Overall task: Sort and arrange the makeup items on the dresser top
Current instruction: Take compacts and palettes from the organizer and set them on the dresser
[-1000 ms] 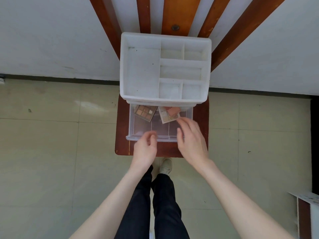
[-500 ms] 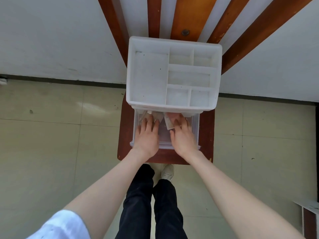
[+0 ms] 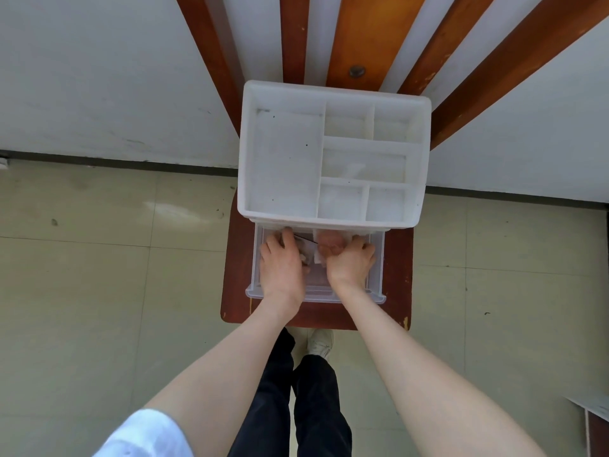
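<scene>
Both hands reached deeper, left hand (image 3: 280, 268), right hand (image 3: 351, 263), one drawer (image 3: 377, 258)

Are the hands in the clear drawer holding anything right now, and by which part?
Both hands are in the clear drawer on the makeup palettes. The right hand curls over one's near edge; the left hand covers another. Neither exact grip shows.

White wall (image 3: 99, 77), pale tiled floor (image 3: 99, 291), brown wooden slats (image 3: 369, 34)

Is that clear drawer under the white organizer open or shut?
Open. The clear drawer is pulled out in front of the white organizer, and both hands, the left hand and the right hand, reach inside it.
</scene>
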Motion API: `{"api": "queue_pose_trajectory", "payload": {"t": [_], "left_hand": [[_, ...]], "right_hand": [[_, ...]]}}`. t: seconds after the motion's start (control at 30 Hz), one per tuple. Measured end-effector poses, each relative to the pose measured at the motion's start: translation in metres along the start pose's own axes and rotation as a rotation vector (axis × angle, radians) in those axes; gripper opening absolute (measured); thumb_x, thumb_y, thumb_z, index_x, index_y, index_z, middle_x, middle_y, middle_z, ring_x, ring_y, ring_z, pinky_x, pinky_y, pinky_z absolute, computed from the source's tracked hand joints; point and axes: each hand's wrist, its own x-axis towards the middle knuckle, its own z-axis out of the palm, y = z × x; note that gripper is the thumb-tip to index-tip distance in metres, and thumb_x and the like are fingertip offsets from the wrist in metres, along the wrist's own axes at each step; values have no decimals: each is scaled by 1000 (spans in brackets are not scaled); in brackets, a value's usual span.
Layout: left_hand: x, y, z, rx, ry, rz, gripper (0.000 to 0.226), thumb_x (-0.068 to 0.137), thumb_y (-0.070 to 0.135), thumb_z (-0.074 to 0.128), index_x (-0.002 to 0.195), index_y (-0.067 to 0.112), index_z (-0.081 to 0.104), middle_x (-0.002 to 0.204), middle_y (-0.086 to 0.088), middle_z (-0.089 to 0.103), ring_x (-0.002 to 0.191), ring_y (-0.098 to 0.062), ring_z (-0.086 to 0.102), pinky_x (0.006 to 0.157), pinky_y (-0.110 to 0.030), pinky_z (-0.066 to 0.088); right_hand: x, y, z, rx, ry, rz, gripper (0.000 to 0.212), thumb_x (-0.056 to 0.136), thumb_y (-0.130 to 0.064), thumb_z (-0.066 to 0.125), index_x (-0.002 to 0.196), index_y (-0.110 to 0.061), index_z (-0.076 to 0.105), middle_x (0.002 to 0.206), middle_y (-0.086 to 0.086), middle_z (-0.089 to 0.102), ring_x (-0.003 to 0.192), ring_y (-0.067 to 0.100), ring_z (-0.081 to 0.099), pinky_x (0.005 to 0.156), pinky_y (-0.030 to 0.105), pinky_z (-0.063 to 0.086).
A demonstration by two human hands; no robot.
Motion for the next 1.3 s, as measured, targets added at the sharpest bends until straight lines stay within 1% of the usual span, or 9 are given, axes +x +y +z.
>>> {"api": "queue_pose_trajectory", "payload": {"t": [0.23, 0.33, 0.43, 0.6, 0.73, 0.87, 0.97, 1.13, 1.3], "left_hand": [[-5, 0, -3, 44, 58, -8, 65, 79, 13, 69, 130, 5, 31, 123, -16, 41, 110, -31, 44, 91, -36, 41], [-10, -4, -7, -79, 56, 38, 44, 81, -1, 61, 118, 4, 39, 116, -16, 44, 94, -30, 53, 75, -37, 47], [-18, -2, -14, -183, 43, 73, 32, 86, 4, 58, 114, 4, 43, 117, -14, 46, 87, -28, 56, 63, -31, 41], [-41, 2, -30, -610, 154, 9, 27, 89, 25, 59, 107, 5, 56, 102, -6, 55, 87, -19, 52, 73, -25, 38], [-67, -5, -40, -1038, 189, -312, 29, 93, 32, 52, 103, 6, 57, 95, -6, 58, 89, -18, 53, 73, -24, 35], [-85, -22, -28, -1320, 205, -659, 38, 96, 34, 45, 117, 3, 49, 113, -9, 54, 103, -23, 52, 84, -29, 39], [-92, -35, -16, -1470, 190, -810, 31, 95, 31, 46, 113, 6, 48, 117, -13, 56, 105, -27, 55, 94, -40, 44], [-96, -39, -21, -1872, 81, -747, 18, 99, 22, 39, 107, 10, 50, 91, -5, 60, 83, -18, 59, 91, -39, 45], [-88, -29, -31, -1985, 116, -690, 23, 101, 23, 35, 114, 11, 50, 95, -4, 61, 89, -18, 60, 85, -33, 47]], "right_hand": [[4, -8, -6, 54, -53, 187, 62, 79, -24, 71, 126, 1, 40, 136, 19, 36, 128, 33, 33, 103, 36, 31], [3, -11, -8, 78, -58, 200, 63, 80, -21, 69, 130, -2, 36, 136, 16, 39, 129, 32, 35, 103, 39, 34], [-6, -10, -10, 196, -112, 183, 53, 82, -18, 67, 126, -4, 40, 127, 15, 54, 118, 33, 51, 96, 39, 44], [-31, 2, -22, 434, -140, 254, 36, 86, -20, 64, 116, -8, 49, 108, 6, 58, 98, 24, 56, 84, 33, 44], [-59, 12, -40, 720, -235, 406, 22, 88, -12, 63, 109, -10, 58, 115, 10, 62, 107, 27, 59, 91, 36, 48], [-84, 18, -55, 1077, -298, 664, 18, 86, -4, 63, 101, -7, 53, 115, 11, 60, 114, 26, 57, 89, 35, 48], [-92, 26, -55, 1191, -246, 740, 30, 90, -8, 59, 119, -12, 51, 122, 10, 53, 124, 31, 47, 105, 44, 39], [-93, 34, -53, 1453, -145, 665, 33, 97, -15, 46, 131, -14, 45, 142, 12, 43, 135, 32, 34, 114, 45, 24], [-87, 33, -57, 1561, -179, 625, 38, 98, -13, 43, 136, -15, 44, 140, 13, 46, 132, 30, 39, 113, 47, 24]]}}
